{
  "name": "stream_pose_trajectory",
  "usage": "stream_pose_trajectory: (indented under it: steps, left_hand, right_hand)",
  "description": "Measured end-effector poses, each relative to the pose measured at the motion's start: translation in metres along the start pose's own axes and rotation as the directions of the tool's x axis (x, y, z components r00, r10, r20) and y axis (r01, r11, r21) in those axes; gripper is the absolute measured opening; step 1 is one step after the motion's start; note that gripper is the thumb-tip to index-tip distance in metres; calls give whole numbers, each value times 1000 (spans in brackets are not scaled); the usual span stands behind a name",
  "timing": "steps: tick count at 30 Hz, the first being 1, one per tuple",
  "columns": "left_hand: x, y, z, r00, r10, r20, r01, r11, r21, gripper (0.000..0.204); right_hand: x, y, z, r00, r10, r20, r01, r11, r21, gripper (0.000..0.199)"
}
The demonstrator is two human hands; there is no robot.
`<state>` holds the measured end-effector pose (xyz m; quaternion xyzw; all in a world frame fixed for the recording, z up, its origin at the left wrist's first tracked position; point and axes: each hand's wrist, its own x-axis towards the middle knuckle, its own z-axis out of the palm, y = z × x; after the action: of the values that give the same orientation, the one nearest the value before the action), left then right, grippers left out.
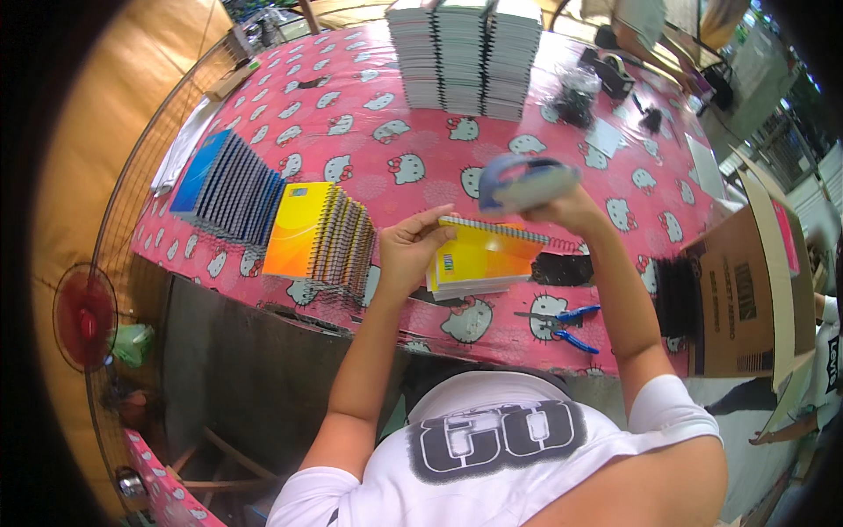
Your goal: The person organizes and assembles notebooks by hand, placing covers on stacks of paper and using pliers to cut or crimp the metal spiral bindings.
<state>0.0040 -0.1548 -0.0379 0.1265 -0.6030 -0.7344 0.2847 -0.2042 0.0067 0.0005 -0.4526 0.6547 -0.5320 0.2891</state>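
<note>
My left hand (pixel 411 250) pinches the left end of the bound edge of a yellow-orange spiral notebook (pixel 492 250). The notebook lies at the table's near side on top of more pages or notebooks. A loose end of reddish coil (pixel 566 245) sticks out past the binding's right end. Above that end, my right hand (pixel 562 204) is closed around a blue-grey hand tool (pixel 525 183) with a loop-shaped body, smeared by motion. Blue-handled pliers (pixel 571 327) lie with their jaws apart, nearer to me on the right.
To the left stand rows of yellow notebooks (pixel 320 233) and blue notebooks (pixel 228 189). Tall coil-bound stacks (pixel 461 61) rise at the back. An open cardboard box (pixel 742 290) sits right, beside black coils (pixel 674 299). Another person's arm (pixel 654 39) reaches in at the far right.
</note>
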Motion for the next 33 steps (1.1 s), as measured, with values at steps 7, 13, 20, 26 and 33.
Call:
stream_pose_trajectory:
  steps: [7,13,20,26,33]
  left_hand:
    - [7,-5,8,998,-59,11,60,992,-112,31]
    - [-4,-20,3,1000,19,13,-18,992,-121,31]
    - [-14,32,32,996,79,44,-69,978,-199,21]
    - [-46,61,23,997,38,70,-33,997,-74,22]
    - [-49,50,40,993,115,8,-115,993,1,20]
  right_hand:
    - [-54,74,-52,820,-99,-563,-462,466,-755,42]
    - [-83,0,-35,877,-112,-467,-266,696,-667,50]
    - [-41,-113,91,923,-377,-80,226,699,-679,41]
    - [-40,-93,93,952,-272,-139,211,915,-344,30]
    - [-50,-99,89,866,-488,-107,357,755,-550,19]
